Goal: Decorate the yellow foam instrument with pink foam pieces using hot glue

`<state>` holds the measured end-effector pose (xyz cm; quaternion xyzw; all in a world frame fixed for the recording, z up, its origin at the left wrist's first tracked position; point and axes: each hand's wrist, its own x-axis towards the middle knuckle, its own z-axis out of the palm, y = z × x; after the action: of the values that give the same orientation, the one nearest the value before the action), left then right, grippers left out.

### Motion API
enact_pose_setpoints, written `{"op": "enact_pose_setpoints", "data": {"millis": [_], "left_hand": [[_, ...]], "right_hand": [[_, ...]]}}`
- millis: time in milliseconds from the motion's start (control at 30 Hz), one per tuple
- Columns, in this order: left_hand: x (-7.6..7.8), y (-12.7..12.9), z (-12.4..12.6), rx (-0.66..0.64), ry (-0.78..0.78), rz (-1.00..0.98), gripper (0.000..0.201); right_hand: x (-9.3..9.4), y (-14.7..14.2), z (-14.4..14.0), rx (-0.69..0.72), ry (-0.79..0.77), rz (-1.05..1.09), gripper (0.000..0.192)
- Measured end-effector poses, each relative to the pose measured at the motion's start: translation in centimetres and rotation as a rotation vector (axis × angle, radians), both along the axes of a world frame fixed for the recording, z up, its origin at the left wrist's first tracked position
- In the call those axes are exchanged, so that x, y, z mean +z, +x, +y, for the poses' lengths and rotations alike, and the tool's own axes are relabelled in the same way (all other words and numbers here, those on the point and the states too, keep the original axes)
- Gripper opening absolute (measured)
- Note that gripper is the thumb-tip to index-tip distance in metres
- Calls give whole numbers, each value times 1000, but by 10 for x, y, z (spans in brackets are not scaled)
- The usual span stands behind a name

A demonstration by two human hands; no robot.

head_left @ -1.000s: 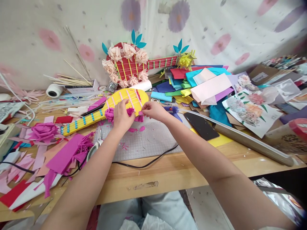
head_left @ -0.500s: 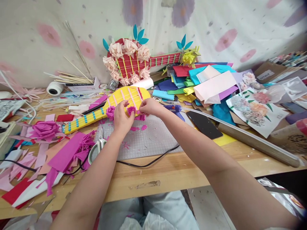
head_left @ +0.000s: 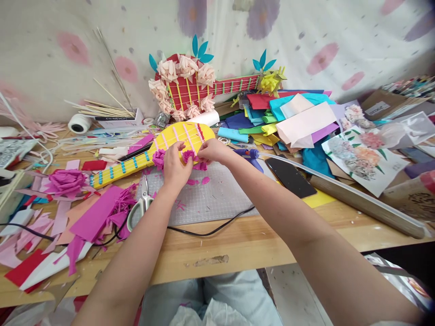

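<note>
At the middle of the cluttered worktop (head_left: 238, 246), both hands meet over the rounded body of a yellow paper guitar (head_left: 176, 140), which lies flat with its blue-banded neck running down to the left. The left hand (head_left: 175, 165) presses on the guitar's near edge, and the right hand (head_left: 212, 151) pinches a small magenta paper flower (head_left: 188, 156) against that same edge, the fingertips of the two hands almost touching; a second magenta flower (head_left: 158, 158) sits just left of the left hand. Under the guitar's near edge lies a grey gridded cutting mat (head_left: 210, 199), strewn with pink scraps, and this mat and the bare wooden strip along the near rim are the only open room. A black cable (head_left: 210, 231) curves across that strip. Scissors (head_left: 141, 206) lie on the mat's left edge, beside magenta paper strips (head_left: 97, 217) and a large magenta rose (head_left: 66, 181). Just right of the right hand lie a glue gun (head_left: 249, 156), a dark phone (head_left: 290, 176) and a long roll (head_left: 363, 203). Behind them is a heap of coloured sheets (head_left: 292, 117), and a red guitar with pale roses (head_left: 190, 90) leans on the flowered cloth. A cardboard box (head_left: 379, 106) at far right bears a label too small to read.
</note>
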<state>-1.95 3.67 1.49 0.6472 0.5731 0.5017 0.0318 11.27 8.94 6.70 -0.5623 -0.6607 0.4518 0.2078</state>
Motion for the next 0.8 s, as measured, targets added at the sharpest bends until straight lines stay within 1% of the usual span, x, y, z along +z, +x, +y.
{"op": "enact_pose_setpoints", "data": {"millis": [167, 400, 533, 667, 800], "left_hand": [[0, 0, 0, -7, 0, -7, 42], [0, 0, -1, -3, -5, 22, 43], [-1, 0, -1, -7, -9, 10, 43], [-1, 0, -1, -6, -2, 12, 43], [0, 0, -1, 8, -15, 43, 41]], "right_hand": [[3, -1, -1, -12, -36, 39, 19], [4, -1, -2, -19, -122, 186, 20], [3, 1, -3, -21, -110, 174, 18], [2, 2, -6, -87, -58, 168, 17], [2, 1, -12, -106, -115, 231, 14]]}}
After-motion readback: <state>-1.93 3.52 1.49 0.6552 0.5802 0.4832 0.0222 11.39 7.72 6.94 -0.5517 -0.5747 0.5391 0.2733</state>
